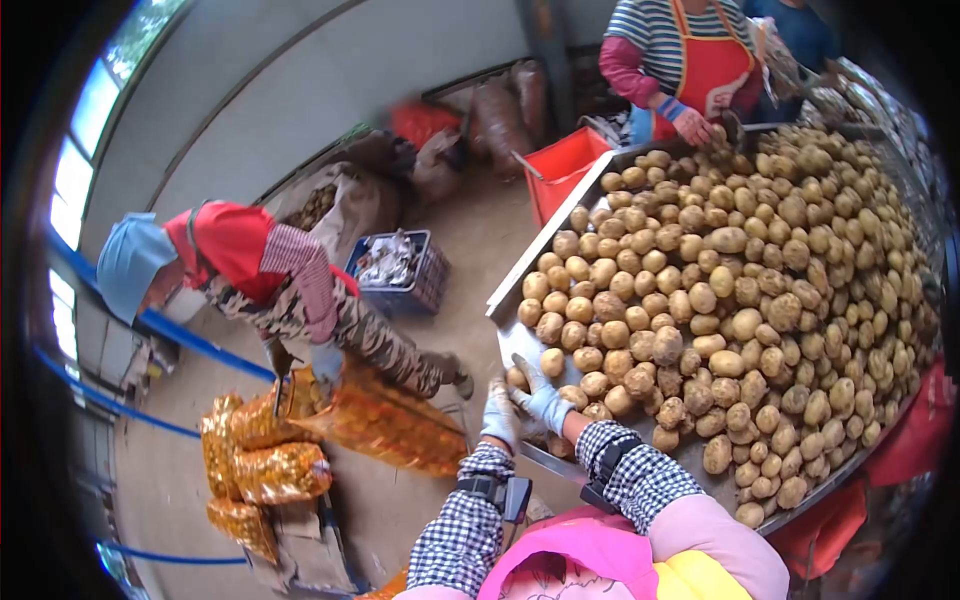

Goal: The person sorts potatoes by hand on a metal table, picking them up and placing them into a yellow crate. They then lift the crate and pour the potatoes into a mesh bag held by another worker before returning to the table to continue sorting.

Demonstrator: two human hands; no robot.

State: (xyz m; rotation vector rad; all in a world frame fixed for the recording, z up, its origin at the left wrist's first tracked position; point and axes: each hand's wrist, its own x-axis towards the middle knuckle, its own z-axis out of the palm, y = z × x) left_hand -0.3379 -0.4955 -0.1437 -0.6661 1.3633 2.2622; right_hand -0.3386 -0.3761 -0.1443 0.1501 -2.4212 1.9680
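Observation:
A large heap of potatoes (700, 300) covers the metal sorting table (515, 345) on my right. My left hand (500, 413), in a pale work glove, is at the table's near left corner, fingers stretched upward. Close beside it, my right hand (542, 398) wears a similar glove and lies with extended fingers against the front potatoes. A single potato (517, 379) shows between the two hands, right at their fingertips. Another potato (552, 362) rests just beyond my right fingertips on bare metal.
On the left, a person in a blue cap (290, 270) bends over an orange mesh sack (385, 415). Filled mesh sacks (270, 470) are stacked nearby. Across the table, another person's hand (690, 125) touches potatoes. A red bin (565, 170) and blue crate (400, 285) stand behind.

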